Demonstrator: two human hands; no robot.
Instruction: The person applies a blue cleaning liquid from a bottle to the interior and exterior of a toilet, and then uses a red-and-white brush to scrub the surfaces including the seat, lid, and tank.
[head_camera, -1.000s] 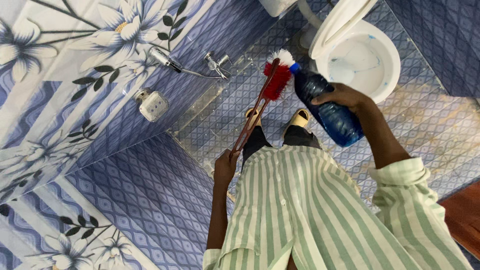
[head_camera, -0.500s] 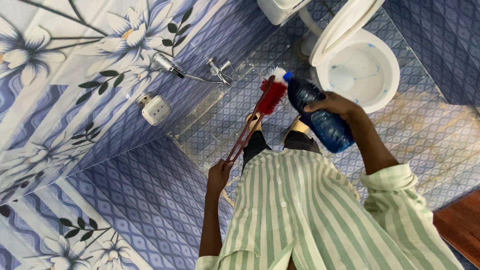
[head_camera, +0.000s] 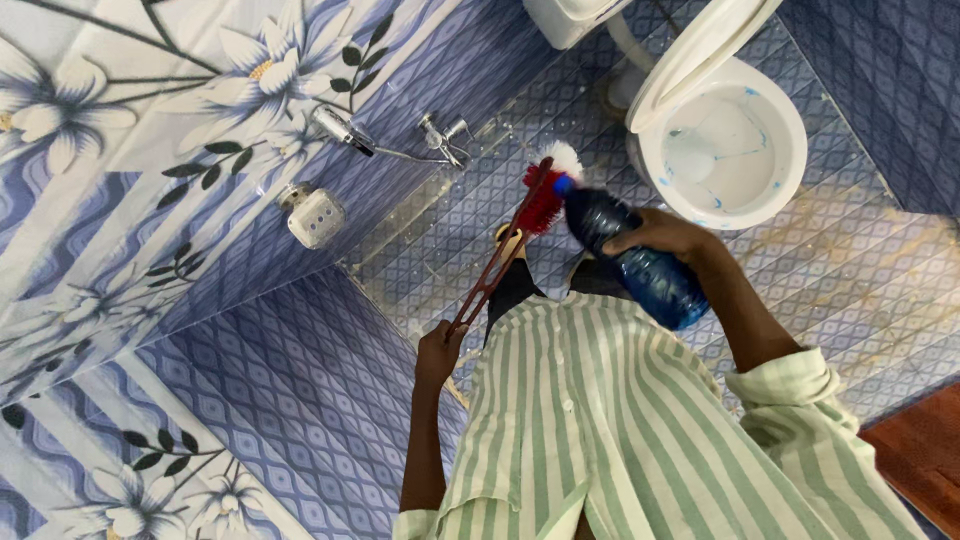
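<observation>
Two hands busy, both gripping. Left hand (head_camera: 440, 350) closed round the lower end of a red-handled toilet brush (head_camera: 543, 198), held upright-slanted in front of the body, red and white bristles at the top. Right hand (head_camera: 665, 235) wrapped over the middle of a dark blue bottle (head_camera: 645, 270), tipped over with its blue nozzle touching or just beside the bristles; cannot tell whether any liquid is coming out. Bottle roughly half full by the look of it.

Standing on blue patterned floor tiles (head_camera: 860, 260), near the white toilet bowl (head_camera: 795, 120), seat raised, blue streaks of liquid visible inside. Wall tap (head_camera: 440, 135) and a small white fitting (head_camera: 315, 215) on the flowered wall to the left. Green-striped shirt (head_camera: 620, 420) fills the lower view.

Judged step: dosing the brush head from the bottle, well short of the bowl. Next move would call for righting the bottle without dripping, then carrying the wet bristles across to the bowl, kept clear of the shirt.
</observation>
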